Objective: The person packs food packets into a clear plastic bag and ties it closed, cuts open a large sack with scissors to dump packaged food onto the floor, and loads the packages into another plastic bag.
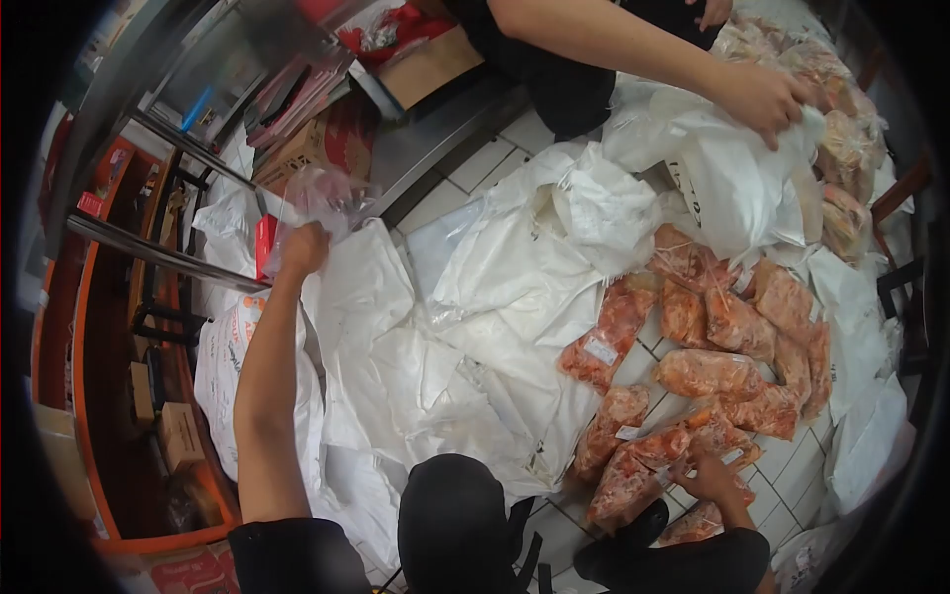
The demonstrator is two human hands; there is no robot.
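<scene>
My left hand [305, 249] is closed on a crumpled clear plastic bag [332, 198], beside the white sacks at the left. On the lower right, my right hand [709, 479] grips the edge of a clear bag of reddish-orange meat [643, 465] with its fingers. Several similar meat bags [708, 374] lie on the tiled floor around it, some with white labels. Large white woven sacks [515, 337] spread across the middle, with loose clear plastic on top.
A co-worker's hand [762, 99] holds a white sack [732, 178] at the upper right, near more bagged pieces [846, 139]. Orange-edged shelving [84, 416] and metal rails [168, 252] stand at the left. Cardboard boxes [322, 148] are at the upper left. Dark chair legs [902, 193] show at the right.
</scene>
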